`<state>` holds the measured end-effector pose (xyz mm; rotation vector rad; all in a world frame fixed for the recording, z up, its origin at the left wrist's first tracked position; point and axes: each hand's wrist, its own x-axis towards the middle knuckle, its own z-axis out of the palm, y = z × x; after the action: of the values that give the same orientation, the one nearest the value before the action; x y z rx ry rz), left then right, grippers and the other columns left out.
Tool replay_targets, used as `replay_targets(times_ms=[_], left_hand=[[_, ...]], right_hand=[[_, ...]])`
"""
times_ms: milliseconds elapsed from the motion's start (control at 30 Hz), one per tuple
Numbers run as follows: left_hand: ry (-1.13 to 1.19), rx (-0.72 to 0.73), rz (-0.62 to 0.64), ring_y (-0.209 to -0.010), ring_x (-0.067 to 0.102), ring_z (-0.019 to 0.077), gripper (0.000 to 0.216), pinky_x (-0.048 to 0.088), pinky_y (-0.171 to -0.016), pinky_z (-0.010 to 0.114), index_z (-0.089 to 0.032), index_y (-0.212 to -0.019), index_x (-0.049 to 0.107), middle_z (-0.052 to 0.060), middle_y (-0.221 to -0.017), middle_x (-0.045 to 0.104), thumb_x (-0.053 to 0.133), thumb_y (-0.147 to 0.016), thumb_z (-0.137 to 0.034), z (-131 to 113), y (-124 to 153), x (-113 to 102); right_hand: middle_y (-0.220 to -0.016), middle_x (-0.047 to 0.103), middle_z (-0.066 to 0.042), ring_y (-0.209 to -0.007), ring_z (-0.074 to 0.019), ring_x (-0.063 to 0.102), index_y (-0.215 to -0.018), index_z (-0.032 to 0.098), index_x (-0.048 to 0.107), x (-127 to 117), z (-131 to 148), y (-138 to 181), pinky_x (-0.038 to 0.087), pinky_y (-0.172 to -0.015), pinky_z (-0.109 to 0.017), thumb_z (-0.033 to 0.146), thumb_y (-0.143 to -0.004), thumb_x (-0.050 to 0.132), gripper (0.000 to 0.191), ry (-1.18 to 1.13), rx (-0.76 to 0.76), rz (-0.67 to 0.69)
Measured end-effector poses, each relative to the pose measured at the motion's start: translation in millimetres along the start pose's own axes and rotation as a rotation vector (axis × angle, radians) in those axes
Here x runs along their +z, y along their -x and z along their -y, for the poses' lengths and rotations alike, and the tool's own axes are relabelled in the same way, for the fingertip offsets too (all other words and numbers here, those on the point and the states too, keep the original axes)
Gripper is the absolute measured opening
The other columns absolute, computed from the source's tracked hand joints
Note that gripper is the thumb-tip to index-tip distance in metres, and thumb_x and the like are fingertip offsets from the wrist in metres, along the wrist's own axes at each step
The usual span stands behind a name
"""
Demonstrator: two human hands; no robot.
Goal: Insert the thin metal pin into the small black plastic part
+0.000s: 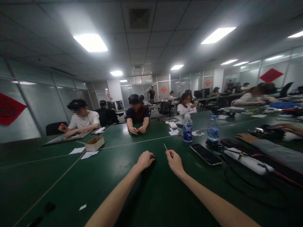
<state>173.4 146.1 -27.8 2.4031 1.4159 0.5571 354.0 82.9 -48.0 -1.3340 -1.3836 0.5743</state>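
Note:
My right hand [174, 161] pinches a thin pale stick [165, 146] between thumb and fingers, its tip pointing up and away from me. To its left, my left hand [145, 160] is low over the green table [113, 179] with its fingers curled in. Something small and dark shows at those fingertips, too unclear to name. A gap separates the two hands. The black phone [205, 154] lies face up to the right of my right hand.
Beyond the phone stand a blue-labelled bottle [187, 129] and a clear water bottle [213, 129]. A white power strip [248, 160] with black cables lies right, near another person's hand [247, 138]. An open cardboard box [94, 144] sits left. A person [138, 115] sits opposite.

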Motion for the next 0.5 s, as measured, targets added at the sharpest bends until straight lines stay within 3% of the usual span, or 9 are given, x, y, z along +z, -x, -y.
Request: replay_targets(times_ms=[100,200,267,400,500], left_hand=[[-0.035,0.018,0.003,-0.086,0.055,0.0215,0.012,0.041,-0.079,0.029,-0.022,-0.078,0.069,0.006,-0.095,0.058,0.068,-0.067,-0.023,0,10,-17],[-0.159,0.025,0.091,-0.089,0.055,0.0228,0.013,0.039,-0.078,0.030,-0.024,-0.081,0.067,0.005,-0.094,0.060,0.065,-0.068,-0.023,9,43,-49],[-0.209,-0.008,0.132,-0.087,0.056,0.0231,0.014,0.038,-0.076,0.030,-0.026,-0.084,0.066,0.003,-0.090,0.063,0.058,-0.072,-0.023,18,78,-73],[-0.221,-0.240,0.104,-0.087,0.056,0.0244,0.011,0.038,-0.073,0.030,-0.024,-0.075,0.064,0.003,-0.087,0.064,0.057,-0.066,-0.025,41,165,-115],[-0.199,-0.399,-0.027,-0.088,0.058,0.0248,0.023,0.041,-0.077,0.031,-0.029,-0.085,0.064,0.000,-0.088,0.066,0.060,-0.062,-0.028,62,231,-131]], right_hand=[[-0.070,0.062,-0.005,-0.058,-0.0177,0.059,-0.089,0.018,0.058,-1,6,2,0.047,-0.048,-0.027,0.047,-0.091,0.030,0.040,-0.002,-0.019,0.018],[-0.072,0.063,-0.005,-0.059,-0.0175,0.060,-0.090,0.020,0.057,0,12,6,0.048,-0.049,-0.027,0.044,-0.094,0.024,0.041,0.081,-0.113,0.059],[-0.078,0.064,-0.005,-0.063,-0.0170,0.062,-0.095,0.020,0.057,2,18,10,0.049,-0.053,-0.027,0.039,-0.095,0.025,0.037,0.138,-0.196,0.145],[-0.088,0.066,-0.005,-0.079,-0.0176,0.063,-0.098,0.019,0.059,6,31,22,0.049,-0.067,-0.026,0.031,-0.094,0.035,0.027,0.333,-0.414,0.313],[-0.092,0.066,-0.004,-0.081,-0.0164,0.063,-0.101,0.020,0.060,6,39,28,0.048,-0.070,-0.025,0.029,-0.093,0.038,0.025,0.453,-0.475,0.419]])
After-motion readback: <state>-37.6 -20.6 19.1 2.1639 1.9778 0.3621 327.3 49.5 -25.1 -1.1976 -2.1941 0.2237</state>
